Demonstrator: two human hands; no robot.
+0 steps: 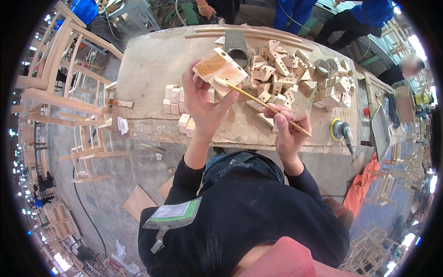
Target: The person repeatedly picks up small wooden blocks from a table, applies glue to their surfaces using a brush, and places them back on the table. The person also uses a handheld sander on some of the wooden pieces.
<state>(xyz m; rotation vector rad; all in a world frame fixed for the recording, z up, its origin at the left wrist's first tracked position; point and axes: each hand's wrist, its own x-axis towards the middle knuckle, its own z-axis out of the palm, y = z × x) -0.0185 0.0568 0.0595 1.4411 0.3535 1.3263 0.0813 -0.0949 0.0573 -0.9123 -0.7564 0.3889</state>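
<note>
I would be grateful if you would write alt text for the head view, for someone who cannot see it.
A person's left hand holds up a drilled wooden block while the right hand holds a thin brush, its tip at the block. Below, a workbench bears a jumble of similar blocks, with a sander near its right end.

Held block [214, 66] was wood, grain showing, faces smooth. Brush handle [263, 103] looked like smooth wood. Piled blocks [281, 67] were bare wood, matt. Desk [147, 60] top appeared wooden, dull, scuffed. Chair frame [64, 100] was smooth wood. Badge holder [177, 213] was glossy plastic; shirt [249, 198], matt cloth; floor [108, 203], dull, concrete-like.
</note>
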